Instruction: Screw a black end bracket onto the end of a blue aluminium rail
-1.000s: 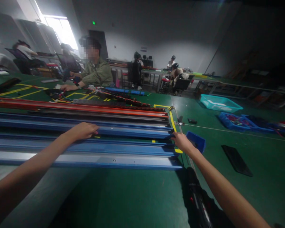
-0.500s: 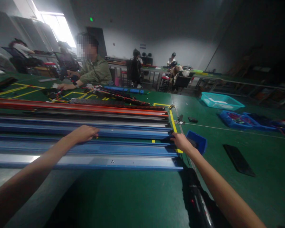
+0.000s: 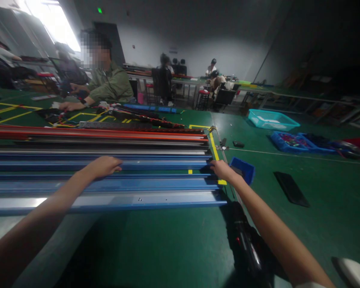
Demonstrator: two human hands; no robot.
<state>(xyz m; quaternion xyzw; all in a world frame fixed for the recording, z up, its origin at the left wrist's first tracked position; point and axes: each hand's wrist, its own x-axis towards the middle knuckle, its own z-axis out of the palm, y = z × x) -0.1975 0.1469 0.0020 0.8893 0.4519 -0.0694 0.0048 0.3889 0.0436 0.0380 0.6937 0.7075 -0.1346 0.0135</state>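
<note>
Several long blue metal rails lie side by side across the green table. My left hand [image 3: 104, 167] is closed over the farther blue rail [image 3: 165, 164], partway along it. At the right end of that same rail, my right hand [image 3: 222, 169] has its fingers closed on the edge; the fingertips are partly hidden. Nearer to me are another blue rail [image 3: 156, 184] and a silver-faced rail with blue edges [image 3: 114, 200], which shows small holes. A small yellow tape mark [image 3: 190, 172] shows in the gap beside the held rail.
Orange-edged rails [image 3: 138, 134] lie farther back. A black power tool [image 3: 249, 244] lies near my right forearm. To the right are a blue bin [image 3: 248, 172], a black flat object [image 3: 291, 189] and a teal basket [image 3: 273, 120]. A co-worker [image 3: 111, 82] sits across the table with wires.
The view has shifted, so the table things appear farther left and higher. A white rounded object has come into view at bottom right. Both hands keep their places on the rail.
</note>
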